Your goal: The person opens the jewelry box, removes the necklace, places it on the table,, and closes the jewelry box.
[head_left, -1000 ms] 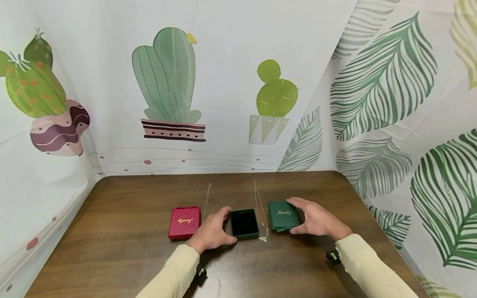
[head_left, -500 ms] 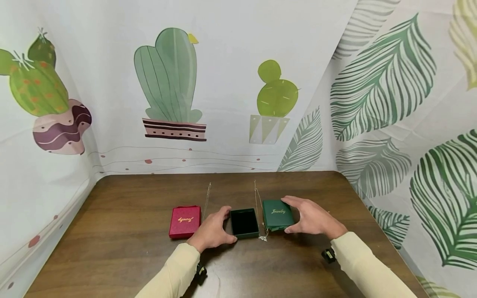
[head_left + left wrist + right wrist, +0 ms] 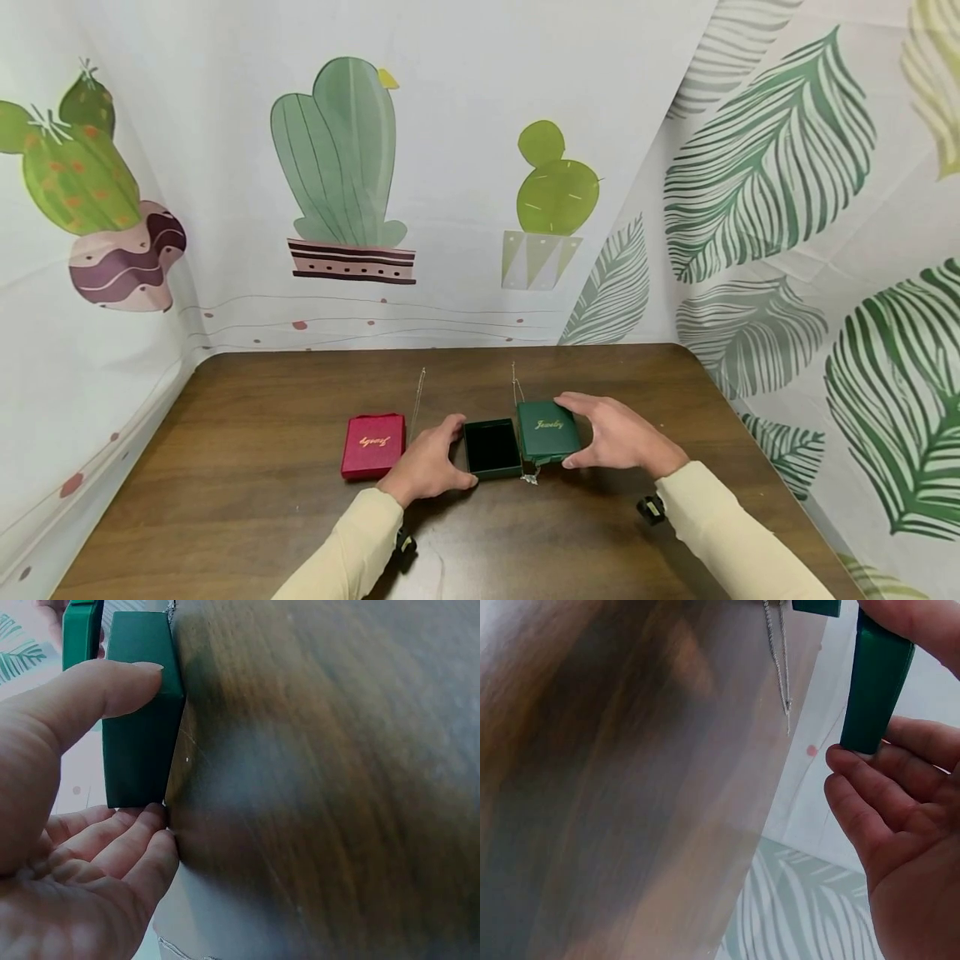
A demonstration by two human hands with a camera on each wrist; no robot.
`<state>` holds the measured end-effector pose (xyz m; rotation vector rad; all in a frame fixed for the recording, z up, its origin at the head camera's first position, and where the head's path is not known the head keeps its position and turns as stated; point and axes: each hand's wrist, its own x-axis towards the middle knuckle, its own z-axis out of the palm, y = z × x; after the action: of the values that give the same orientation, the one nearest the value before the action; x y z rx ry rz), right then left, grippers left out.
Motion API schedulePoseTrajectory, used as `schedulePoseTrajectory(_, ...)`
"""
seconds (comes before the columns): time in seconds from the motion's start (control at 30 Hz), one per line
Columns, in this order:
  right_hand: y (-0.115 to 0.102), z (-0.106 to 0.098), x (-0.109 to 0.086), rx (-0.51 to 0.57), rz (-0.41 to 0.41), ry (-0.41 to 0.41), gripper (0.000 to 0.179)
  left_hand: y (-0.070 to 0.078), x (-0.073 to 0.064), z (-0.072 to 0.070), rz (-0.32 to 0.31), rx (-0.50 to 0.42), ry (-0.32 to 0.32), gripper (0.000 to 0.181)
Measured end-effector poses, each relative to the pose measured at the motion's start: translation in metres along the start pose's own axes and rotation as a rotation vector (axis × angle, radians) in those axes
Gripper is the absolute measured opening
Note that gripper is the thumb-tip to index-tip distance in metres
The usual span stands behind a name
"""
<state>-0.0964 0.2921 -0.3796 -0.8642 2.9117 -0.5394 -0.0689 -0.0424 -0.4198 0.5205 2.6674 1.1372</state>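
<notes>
In the head view my left hand [image 3: 429, 460] holds the dark green jewelry box base [image 3: 468, 454], its dark inside facing up. Its thumb presses the near side and its fingers lie at the far side, as the left wrist view shows on the box wall [image 3: 139, 754]. My right hand [image 3: 618, 433] pinches the green lid [image 3: 550, 442], marked "Jewelry" in gold, between thumb and fingers. The lid hangs above the table close to the base's right side. A silver necklace lies partly hidden beneath it, its pendant [image 3: 530, 479] showing at the near edge and its chain [image 3: 777, 660] in the right wrist view.
A red box [image 3: 372, 458] marked "Jewelry" stands left of my left hand. Another thin necklace chain [image 3: 417, 400] runs along the table behind that hand. The wooden table [image 3: 262, 517] ends at a printed cloth backdrop [image 3: 450, 167].
My right hand has carried the green lid leftward, from the right of the necklace to over it, beside the base. The left hand and the base have stayed nearly still.
</notes>
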Motion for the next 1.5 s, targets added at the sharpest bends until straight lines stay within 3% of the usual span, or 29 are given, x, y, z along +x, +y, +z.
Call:
schedulePoseTrajectory(0.93, -0.034, 0.02, 0.027, 0.031, -0.088, -0.027, 0.092, 0.002, -0.001, 0.0, 0.0, -0.005, 0.006, 0.092)
schedulePoseTrajectory(1.23, -0.046, 0.028, 0.037, 0.009, -0.129, -0.035, 0.092, 0.001, 0.0, 0.003, 0.027, -0.008, 0.02, 0.095)
schedulePoseTrajectory(1.5, -0.05, 0.032, 0.043, 0.023, -0.107, -0.06, 0.091, 0.0, 0.0, 0.002, 0.057, 0.001, 0.028, 0.1)
